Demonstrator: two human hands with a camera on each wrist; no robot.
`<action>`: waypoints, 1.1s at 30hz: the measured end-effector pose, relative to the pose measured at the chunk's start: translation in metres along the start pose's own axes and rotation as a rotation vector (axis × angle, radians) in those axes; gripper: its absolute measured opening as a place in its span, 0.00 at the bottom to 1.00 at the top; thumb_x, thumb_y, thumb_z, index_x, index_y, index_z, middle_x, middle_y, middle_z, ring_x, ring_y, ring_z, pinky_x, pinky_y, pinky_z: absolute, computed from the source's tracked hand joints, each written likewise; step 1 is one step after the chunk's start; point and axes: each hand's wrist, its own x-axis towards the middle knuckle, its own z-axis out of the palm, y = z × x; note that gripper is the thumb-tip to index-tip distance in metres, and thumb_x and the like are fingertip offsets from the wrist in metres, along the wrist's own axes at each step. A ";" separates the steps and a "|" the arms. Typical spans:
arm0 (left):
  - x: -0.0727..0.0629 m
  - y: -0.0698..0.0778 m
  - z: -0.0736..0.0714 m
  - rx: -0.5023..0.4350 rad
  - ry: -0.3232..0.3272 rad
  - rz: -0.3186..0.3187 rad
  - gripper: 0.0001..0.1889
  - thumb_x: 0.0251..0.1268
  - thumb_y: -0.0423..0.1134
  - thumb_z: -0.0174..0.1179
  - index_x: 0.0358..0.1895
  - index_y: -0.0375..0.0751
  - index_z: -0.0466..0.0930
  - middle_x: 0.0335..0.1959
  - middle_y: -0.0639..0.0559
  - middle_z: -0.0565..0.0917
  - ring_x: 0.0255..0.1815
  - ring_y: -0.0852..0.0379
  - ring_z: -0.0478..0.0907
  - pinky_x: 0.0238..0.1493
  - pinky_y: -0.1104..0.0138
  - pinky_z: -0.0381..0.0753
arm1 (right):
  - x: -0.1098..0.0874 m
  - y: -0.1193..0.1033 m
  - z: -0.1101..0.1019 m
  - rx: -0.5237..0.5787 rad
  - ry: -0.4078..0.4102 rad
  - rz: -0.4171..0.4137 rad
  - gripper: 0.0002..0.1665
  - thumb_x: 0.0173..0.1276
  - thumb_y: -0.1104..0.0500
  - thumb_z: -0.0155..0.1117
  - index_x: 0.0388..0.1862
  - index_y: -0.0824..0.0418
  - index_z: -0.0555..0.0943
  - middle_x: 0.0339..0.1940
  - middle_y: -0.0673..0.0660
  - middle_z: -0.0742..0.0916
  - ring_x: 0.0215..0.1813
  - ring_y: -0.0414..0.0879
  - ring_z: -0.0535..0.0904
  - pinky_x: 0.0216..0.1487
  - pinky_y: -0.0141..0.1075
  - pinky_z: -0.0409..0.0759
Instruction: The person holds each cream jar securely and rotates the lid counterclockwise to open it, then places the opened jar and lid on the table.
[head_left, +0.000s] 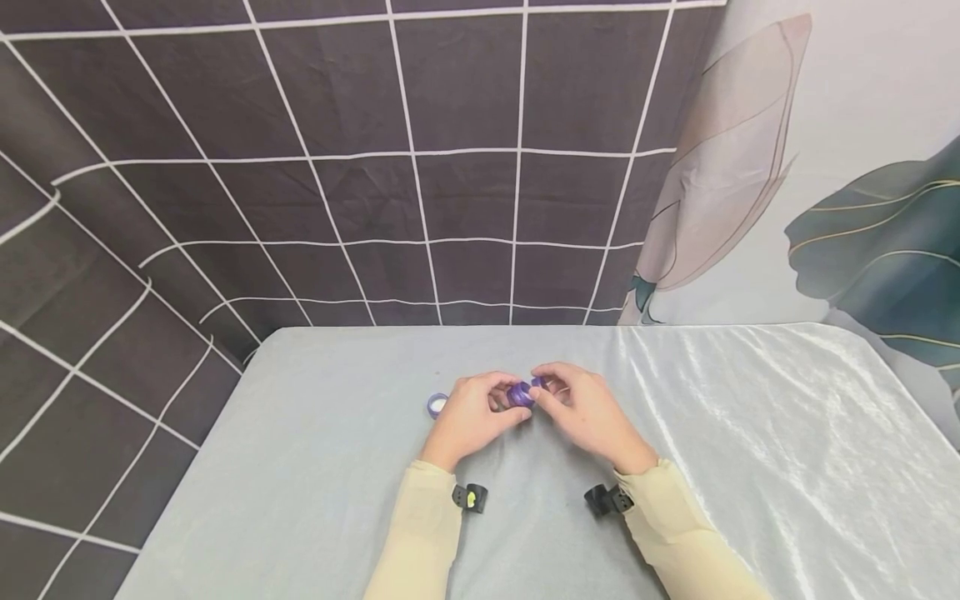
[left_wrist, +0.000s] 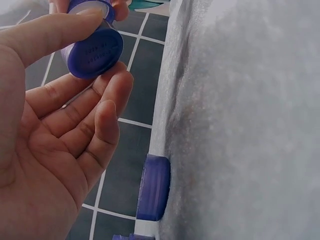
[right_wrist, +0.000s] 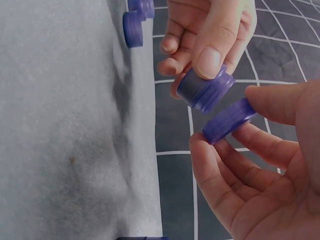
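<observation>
Between thumb and fingers, my left hand (head_left: 468,418) grips a small purple jar (right_wrist: 202,92); its threaded mouth is turned toward the right hand. Faint printed characters show on the base of that jar (left_wrist: 97,52) in the left wrist view. My right hand (head_left: 592,412) pinches a round purple lid (right_wrist: 227,121) by its edge, thumb on one side and fingertips on the other. In the right wrist view a narrow gap separates the tilted lid from the jar's mouth. Both hands are raised over the table, close together.
Beside the left hand, a purple lid (head_left: 432,410) with a white inside lies on the grey velvety tablecloth (head_left: 315,467). The left wrist view shows another purple piece (left_wrist: 132,237) near that lid. A dark cloth (head_left: 465,200) with white grid lines hangs behind the table.
</observation>
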 end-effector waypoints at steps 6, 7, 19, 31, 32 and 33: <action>0.000 0.000 0.000 0.002 0.006 -0.007 0.19 0.56 0.42 0.73 0.51 0.42 0.85 0.33 0.58 0.86 0.30 0.65 0.79 0.36 0.70 0.80 | 0.000 0.000 -0.001 0.017 0.014 -0.036 0.16 0.70 0.60 0.65 0.53 0.67 0.83 0.38 0.55 0.88 0.37 0.45 0.85 0.43 0.42 0.84; 0.000 0.000 0.000 0.001 0.007 -0.008 0.19 0.56 0.41 0.73 0.51 0.42 0.85 0.33 0.58 0.86 0.30 0.66 0.79 0.35 0.70 0.80 | 0.000 0.001 -0.001 0.019 0.016 -0.037 0.16 0.70 0.61 0.65 0.53 0.67 0.83 0.39 0.56 0.88 0.38 0.46 0.85 0.43 0.42 0.84; 0.000 0.001 -0.002 0.005 0.027 -0.022 0.19 0.53 0.37 0.74 0.49 0.38 0.84 0.38 0.52 0.88 0.32 0.62 0.81 0.38 0.71 0.80 | 0.000 0.002 0.000 0.026 0.032 -0.043 0.16 0.68 0.64 0.67 0.53 0.68 0.82 0.42 0.60 0.87 0.42 0.49 0.84 0.45 0.43 0.85; -0.001 0.001 -0.003 0.015 0.033 -0.059 0.19 0.55 0.39 0.74 0.50 0.40 0.85 0.39 0.52 0.88 0.33 0.63 0.82 0.38 0.71 0.81 | -0.001 0.004 0.004 -0.008 0.038 -0.008 0.17 0.66 0.65 0.68 0.54 0.67 0.83 0.45 0.60 0.87 0.44 0.50 0.85 0.47 0.43 0.84; -0.001 0.001 -0.003 0.027 0.037 -0.055 0.19 0.55 0.40 0.74 0.50 0.40 0.85 0.39 0.52 0.88 0.33 0.62 0.82 0.38 0.70 0.80 | -0.001 0.004 0.004 -0.008 0.038 -0.006 0.17 0.66 0.65 0.68 0.54 0.67 0.83 0.45 0.60 0.87 0.44 0.50 0.85 0.48 0.43 0.84; -0.001 0.001 -0.003 0.041 0.042 -0.051 0.19 0.54 0.40 0.74 0.49 0.40 0.86 0.38 0.53 0.87 0.33 0.62 0.81 0.38 0.70 0.80 | -0.001 0.004 0.004 -0.009 0.038 -0.005 0.17 0.66 0.65 0.68 0.54 0.67 0.83 0.45 0.60 0.86 0.43 0.50 0.85 0.48 0.43 0.84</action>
